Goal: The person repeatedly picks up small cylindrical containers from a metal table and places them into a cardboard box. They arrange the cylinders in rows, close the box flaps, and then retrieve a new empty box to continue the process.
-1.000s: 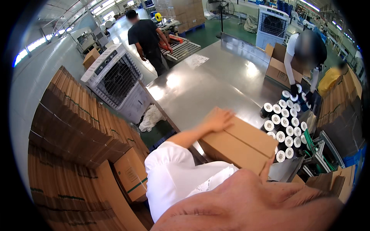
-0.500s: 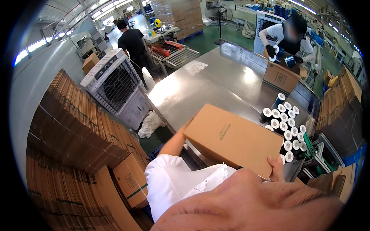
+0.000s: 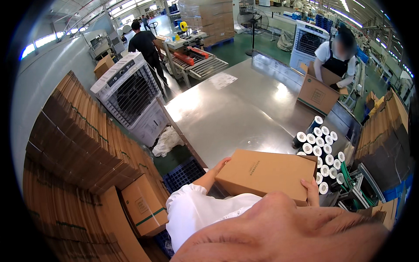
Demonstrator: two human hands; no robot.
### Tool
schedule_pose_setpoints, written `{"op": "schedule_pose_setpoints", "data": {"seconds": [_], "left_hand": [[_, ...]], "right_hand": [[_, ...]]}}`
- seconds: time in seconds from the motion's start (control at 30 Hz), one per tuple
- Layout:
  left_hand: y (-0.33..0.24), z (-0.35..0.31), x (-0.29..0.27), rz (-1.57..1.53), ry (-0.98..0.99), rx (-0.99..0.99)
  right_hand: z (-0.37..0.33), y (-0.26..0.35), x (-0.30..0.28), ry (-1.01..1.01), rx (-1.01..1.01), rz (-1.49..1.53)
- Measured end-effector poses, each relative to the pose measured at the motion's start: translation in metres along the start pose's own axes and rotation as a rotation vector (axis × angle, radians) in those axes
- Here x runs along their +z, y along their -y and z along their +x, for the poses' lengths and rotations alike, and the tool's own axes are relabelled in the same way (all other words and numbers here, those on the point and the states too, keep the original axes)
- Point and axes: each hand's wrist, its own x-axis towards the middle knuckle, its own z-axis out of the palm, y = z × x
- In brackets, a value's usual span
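Note:
A brown cardboard box point(image 3: 270, 172) is held close in front of me at the near edge of the metal table. My left hand point(image 3: 221, 165) grips it at its left far corner. On the right end, my right hand point(image 3: 311, 191) is closed on the box, thumb on the printed face and the other fingers mostly hidden. Just past that end stand several dark rolls point(image 3: 323, 148) with white round ends, grouped on the table.
The metal table point(image 3: 227, 113) stretches away. Across it, a co-worker reaches into an open carton point(image 3: 317, 94). Stacked flat cardboard point(image 3: 78, 135) and a white air cooler point(image 3: 131, 96) stand left. A blue plastic pallet point(image 3: 183, 172) lies below the table edge.
The box has come down and nearer to me, its far edge lower, with both my hands still on it. The co-worker's rolls have gone out of sight at the carton. Another person has stepped farther away.

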Motion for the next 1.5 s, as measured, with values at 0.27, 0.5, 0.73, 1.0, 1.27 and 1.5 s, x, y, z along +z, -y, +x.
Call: {"op": "schedule_pose_setpoints", "data": {"seconds": [0.27, 0.5, 0.73, 1.0, 1.27, 1.5], "left_hand": [[0.007, 0.05, -0.092, 0.819, -0.547, 0.202], [-0.045, -0.031, 0.128, 1.211, -0.239, 0.183], [-0.051, -0.1, 0.246, 1.748, -0.08, 0.422], [-0.075, 0.006, 0.132, 1.909, -0.208, 0.072], [-0.093, 0.044, 0.08, 1.545, -0.099, -0.001], [-0.027, 0.054, 0.022, 1.34, -0.409, 0.212]], "right_hand": [[0.017, -0.03, 0.082, 0.144, -0.034, 0.037], [0.05, -0.054, 0.111, 0.178, 0.047, 0.088], [0.033, -0.074, 0.137, 0.489, 0.351, 0.215], [-0.006, -0.04, 0.046, -0.223, -0.618, -1.263], [-0.035, -0.136, -0.17, -0.585, -0.308, -0.95], [-0.076, -0.199, -0.225, -0.63, -0.089, -0.208]]}}
